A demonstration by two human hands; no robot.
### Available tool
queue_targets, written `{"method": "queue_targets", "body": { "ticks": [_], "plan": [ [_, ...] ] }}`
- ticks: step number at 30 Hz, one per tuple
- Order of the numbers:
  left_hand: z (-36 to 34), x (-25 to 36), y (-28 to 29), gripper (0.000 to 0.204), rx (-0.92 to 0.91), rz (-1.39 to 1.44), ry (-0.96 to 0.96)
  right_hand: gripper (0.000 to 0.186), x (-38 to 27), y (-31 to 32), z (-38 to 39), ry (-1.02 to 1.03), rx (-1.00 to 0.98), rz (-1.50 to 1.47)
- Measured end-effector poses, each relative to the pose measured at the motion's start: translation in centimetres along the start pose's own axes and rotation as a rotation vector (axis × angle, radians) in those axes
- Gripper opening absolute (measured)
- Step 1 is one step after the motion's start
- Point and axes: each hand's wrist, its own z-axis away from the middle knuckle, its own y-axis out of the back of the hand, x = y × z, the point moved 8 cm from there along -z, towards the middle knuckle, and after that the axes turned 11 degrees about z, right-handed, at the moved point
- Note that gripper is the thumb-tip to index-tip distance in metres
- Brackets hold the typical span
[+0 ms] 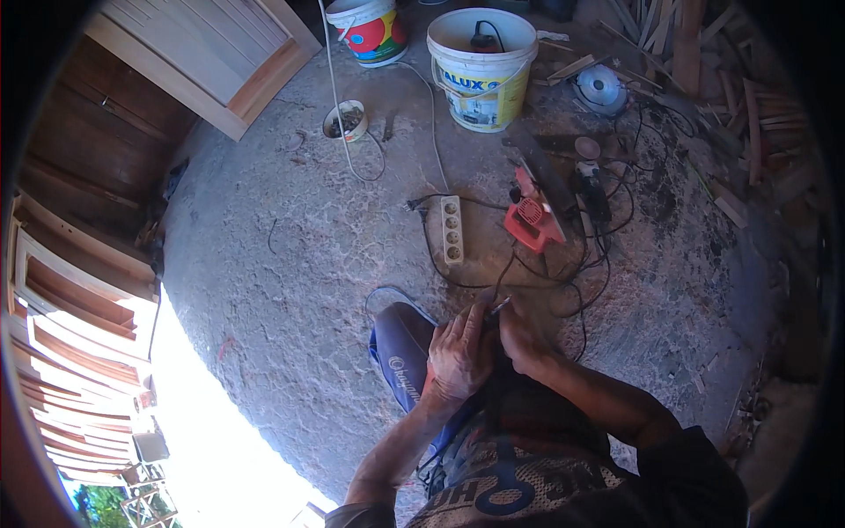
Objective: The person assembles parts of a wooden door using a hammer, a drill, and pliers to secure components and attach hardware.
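Observation:
My left hand is in front of my lap, its fingers closed and pressed together around something dark that they mostly hide. Against it, my right hand is curled around a small tool with a shiny metal tip; its kind cannot be made out. A black cable runs down from the floor to the fingertips of both hands. Just beyond them lie a white power strip with several sockets and a red power saw with a dark flat base.
Farther off stand a white-and-yellow bucket, a colourful bucket and a small tub of dark bits. Right of the saw are an angle grinder, tangled cables and a round metal-faced tool. Wood scraps edge the right; a wooden door leans left.

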Motion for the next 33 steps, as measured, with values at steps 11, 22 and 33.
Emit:
{"method": "queue_targets", "body": {
  "ticks": [11, 22, 33],
  "plan": [
    [-2.5, -4.4, 1.7, 0.048, 0.008, 0.163, 0.103, 0.028, 0.1, -4.5, -3.0, -0.187, -0.435, -0.481],
    [-1.5, -2.4, 4.4, 0.060, -0.053, 0.242, 0.306, 0.034, -2.0, -3.1, -2.0, 0.025, -0.749, -0.316],
    [-1.7, 0.8, 1.1, 0.050, -0.053, 0.274, 0.172, 0.040, -1.3, -1.5, -2.0, 0.205, -0.964, -0.026]
  ]
}}
